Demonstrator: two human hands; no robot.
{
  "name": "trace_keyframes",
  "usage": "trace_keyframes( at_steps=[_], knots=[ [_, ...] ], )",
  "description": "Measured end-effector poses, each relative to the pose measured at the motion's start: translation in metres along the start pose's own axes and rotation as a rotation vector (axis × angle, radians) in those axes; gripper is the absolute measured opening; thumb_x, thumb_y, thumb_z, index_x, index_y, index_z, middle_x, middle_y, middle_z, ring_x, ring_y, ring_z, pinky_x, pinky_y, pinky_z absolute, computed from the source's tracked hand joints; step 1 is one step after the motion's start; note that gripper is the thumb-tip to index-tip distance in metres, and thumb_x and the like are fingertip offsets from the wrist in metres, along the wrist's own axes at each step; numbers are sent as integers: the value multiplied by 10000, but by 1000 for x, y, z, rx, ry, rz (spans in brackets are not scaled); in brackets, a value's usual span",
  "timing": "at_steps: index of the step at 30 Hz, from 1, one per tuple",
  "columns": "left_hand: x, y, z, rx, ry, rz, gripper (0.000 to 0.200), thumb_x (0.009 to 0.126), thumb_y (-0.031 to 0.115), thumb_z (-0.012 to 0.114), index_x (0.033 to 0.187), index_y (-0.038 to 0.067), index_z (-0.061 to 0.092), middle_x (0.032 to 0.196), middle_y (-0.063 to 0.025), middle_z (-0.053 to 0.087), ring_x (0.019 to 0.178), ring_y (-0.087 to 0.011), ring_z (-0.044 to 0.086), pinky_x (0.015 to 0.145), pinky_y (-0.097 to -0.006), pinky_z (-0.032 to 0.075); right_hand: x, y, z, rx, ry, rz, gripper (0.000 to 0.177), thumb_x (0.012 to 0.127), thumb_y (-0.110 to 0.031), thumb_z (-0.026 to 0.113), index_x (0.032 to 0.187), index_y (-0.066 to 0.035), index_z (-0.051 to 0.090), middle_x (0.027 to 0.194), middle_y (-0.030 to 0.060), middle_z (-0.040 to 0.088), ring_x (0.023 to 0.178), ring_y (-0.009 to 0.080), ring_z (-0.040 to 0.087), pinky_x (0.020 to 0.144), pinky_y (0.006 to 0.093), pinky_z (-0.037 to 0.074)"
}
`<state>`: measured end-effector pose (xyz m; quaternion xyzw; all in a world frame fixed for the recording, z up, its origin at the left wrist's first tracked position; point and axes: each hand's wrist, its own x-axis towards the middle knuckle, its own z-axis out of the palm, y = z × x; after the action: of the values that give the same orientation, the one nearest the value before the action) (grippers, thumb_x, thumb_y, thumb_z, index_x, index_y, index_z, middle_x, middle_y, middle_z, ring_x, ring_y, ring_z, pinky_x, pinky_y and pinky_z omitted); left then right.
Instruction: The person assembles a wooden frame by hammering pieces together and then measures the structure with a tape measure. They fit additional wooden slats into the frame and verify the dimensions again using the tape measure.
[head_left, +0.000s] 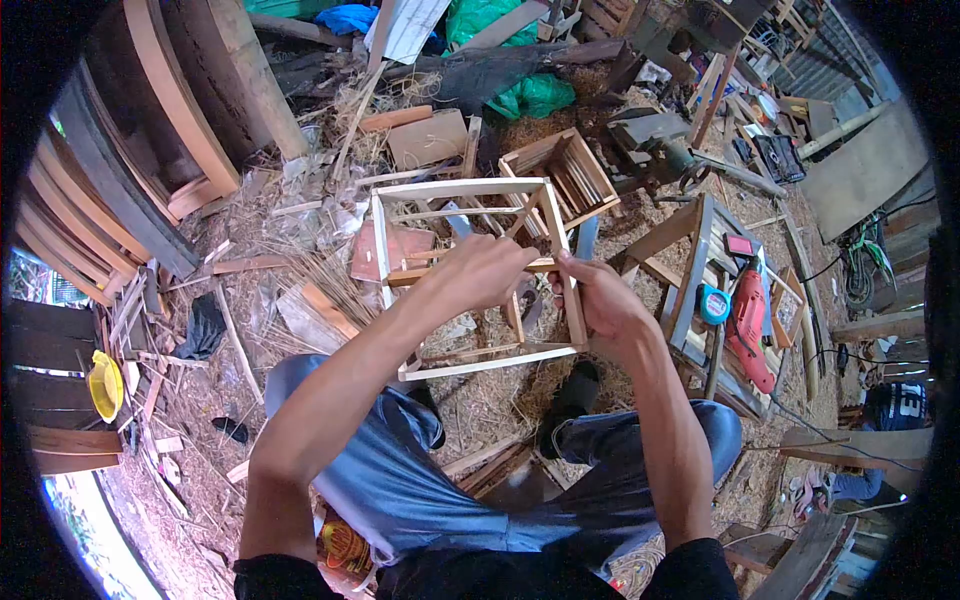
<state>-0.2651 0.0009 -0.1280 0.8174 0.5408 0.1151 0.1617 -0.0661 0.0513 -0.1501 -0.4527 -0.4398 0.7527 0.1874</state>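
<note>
A light wooden frame of thin strips stands between my knees, tilted toward me. A wooden crossbar runs across its middle. My left hand is closed over this crossbar near its right end, its fingertips partly hidden behind the knuckles. My right hand grips the frame's right side where the crossbar meets it, thumb on the near face and fingers behind. The two hands are close together, almost touching.
A slatted wooden crate lies behind the frame. To the right, a wooden stand bears a red power drill and a teal tape measure. Wood scraps and shavings cover the ground. A yellow hard hat is at far left.
</note>
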Motion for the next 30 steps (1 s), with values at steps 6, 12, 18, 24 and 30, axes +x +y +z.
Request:
trace_keyframes(
  at_steps=[6, 12, 18, 24, 30],
  knots=[
    [-1, -4, -3, -20, 37, -1, 233, 883, 245, 575, 964, 26, 569, 736, -223, 626, 703, -440, 612, 631, -534, 475, 0, -8, 2, 137, 25, 76, 368, 1001, -321, 443, 1096, 16, 556, 947, 100, 612, 863, 188, 611, 847, 330, 520],
    [-1, -8, -3, -35, 41, -11, 228, 885, 234, 571, 948, 15, 568, 730, -235, 621, 702, -440, 610, 643, -540, 477, 1, -1, 12, 235, 143, -8, 390, 983, -329, 485, 1043, 39, 599, 852, 98, 623, 749, 178, 608, 747, 317, 523],
    [-2, -1, -2, 19, 59, -39, 210, 874, 210, 577, 932, 8, 580, 761, -226, 641, 735, -422, 634, 657, -519, 503, 2, 9, 16, 200, 237, -60, 393, 958, -354, 532, 972, 26, 632, 776, 71, 618, 658, 157, 581, 630, 303, 505],
    [1, -4, -7, 25, 82, -41, 254, 867, 240, 595, 975, 12, 572, 758, -232, 637, 738, -421, 634, 653, -514, 501, 3, -4, 17, 116, 223, -78, 448, 900, -432, 605, 949, 10, 655, 766, 54, 608, 626, 149, 555, 567, 285, 456],
    [-52, -31, -63, -30, 531, -477, 281, 933, 236, 482, 1019, -19, 563, 883, -268, 639, 816, -375, 639, 659, -477, 489, 19, -7, 7, 15, 238, -5, 444, 889, -459, 612, 965, -21, 601, 693, 32, 550, 529, 129, 510, 488, 278, 435]
  ],
)
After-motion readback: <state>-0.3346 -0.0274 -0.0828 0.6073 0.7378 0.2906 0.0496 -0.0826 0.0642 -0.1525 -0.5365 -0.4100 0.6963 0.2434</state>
